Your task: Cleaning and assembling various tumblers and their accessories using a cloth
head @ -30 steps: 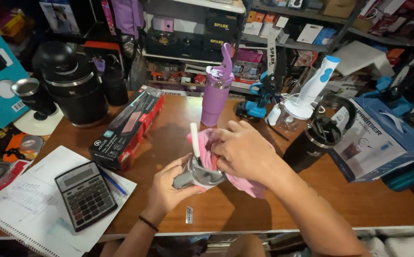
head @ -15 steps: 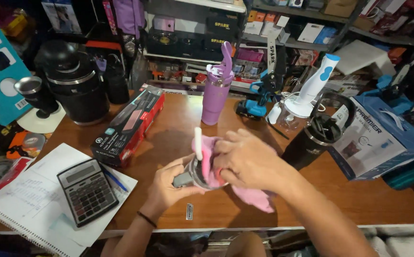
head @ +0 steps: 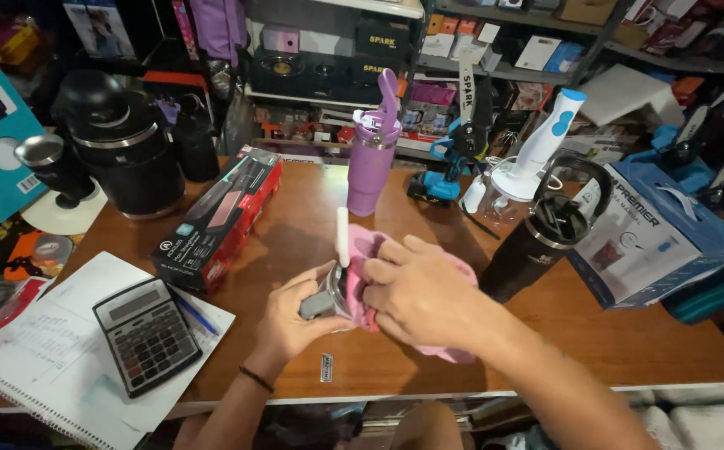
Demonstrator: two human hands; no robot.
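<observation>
My left hand (head: 295,321) grips a grey and clear tumbler lid (head: 326,297) with a white straw (head: 343,236) sticking up from it. My right hand (head: 424,292) presses a pink cloth (head: 449,268) against the lid's right side, covering most of it. Both hands meet over the middle of the wooden table (head: 312,225), near its front edge. A purple tumbler (head: 370,171) with a loop handle stands upright behind them. A black tumbler (head: 537,242) with a handle stands just to the right of my right hand.
A calculator (head: 145,333) lies on a notebook (head: 54,367) at front left, with a blue pen (head: 191,310) beside it. A long red and black box (head: 220,218), a large black jug (head: 124,158), a white hand blender (head: 537,146) and a blue and white carton (head: 654,233) crowd the table. Shelves stand behind.
My hands have shifted slightly on the lid and cloth, with the right hand sliding the pink cloth over the lid. The straw stands more upright.
</observation>
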